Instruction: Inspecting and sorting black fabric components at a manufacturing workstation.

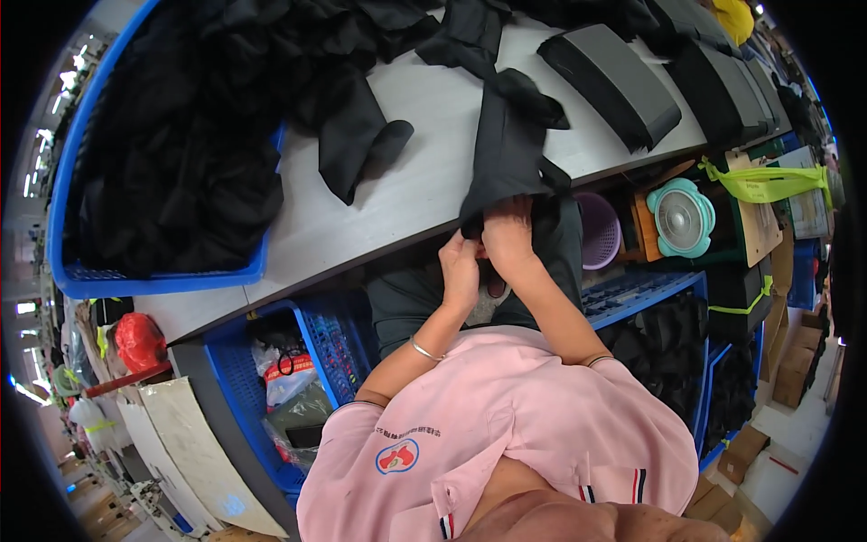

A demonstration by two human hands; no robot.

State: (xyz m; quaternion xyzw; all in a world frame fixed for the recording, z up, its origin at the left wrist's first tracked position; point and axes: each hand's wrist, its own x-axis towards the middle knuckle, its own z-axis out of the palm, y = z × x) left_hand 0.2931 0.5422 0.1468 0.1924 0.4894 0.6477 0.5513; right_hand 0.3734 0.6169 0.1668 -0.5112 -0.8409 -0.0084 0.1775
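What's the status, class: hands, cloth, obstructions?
Left hand, right hand at near end of black cloth. Cloth reaches over table edge. Other black pieces lie beyond, not blocking hands.

Purple bskt (600, 233) nr teal-rimmed rnd item (682, 219); red plastic bag (139, 341) far L; lime strap (766, 184) R.

Pink short-sleeved shirt (542, 388), collar tips (447, 524) edged in dark, white and red stripes. Sleeve cuffs (360, 404) trimmed with thin dark line. Chest badge (397, 456): blue oval outline, red figure inside, small dark lettering above. Hands (460, 273) bare. Left forearm: silver bangle (422, 348). Trousers (402, 303) dark grey.
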